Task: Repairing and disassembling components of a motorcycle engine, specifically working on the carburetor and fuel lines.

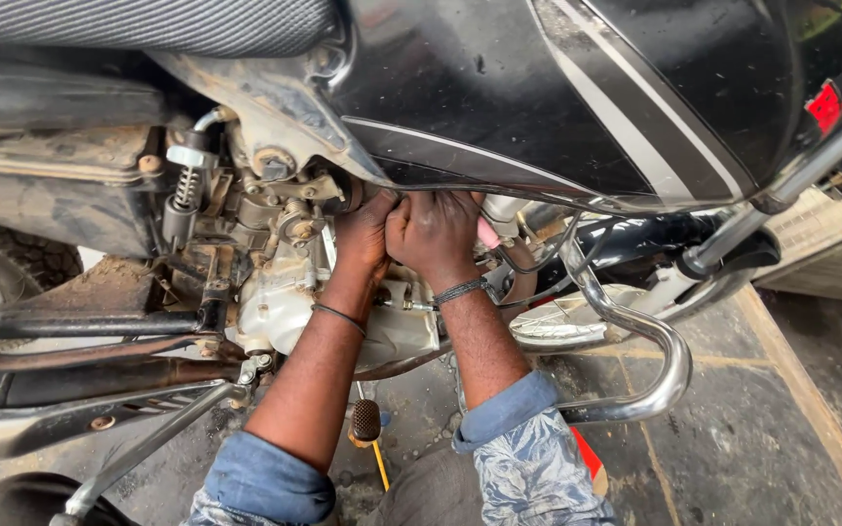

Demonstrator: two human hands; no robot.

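- Motorcycle (557, 88) fills the upper part of the view, seen from the side, with its black tank, striped in grey, overhead and the ribbed seat (148, 24) at top left.
- Both hands reach up into the gap just under the tank's lower edge, above the engine (285, 302).
- Left hand (364, 234) is curled, fingers tucked up against the tank's underside; what it grips is hidden.
- Right hand (433, 232) is closed in a fist just beside the left, knuckles touching or nearly so; a pink piece (488, 234) shows at its right edge, but I cannot tell whether the hand holds it.
- Each wrist carries a thin dark band, and blue sleeves are rolled back on both forearms.
- Carburettor (289, 219), grimy and tan, sits just left of the left hand, with a coil spring (185, 187) further left.
- Chrome guard (650, 360) curves down to the right of the right forearm, with thin cables (538, 255) running between it and the hands.
- Front wheel (577, 326) lies behind the guard.
- Screwdriver (368, 429), with a dark ribbed grip and yellow shaft, lies on the stained concrete floor (733, 438) between the forearms.
- Rear tyre (26, 263) shows at far left behind the frame tubes.
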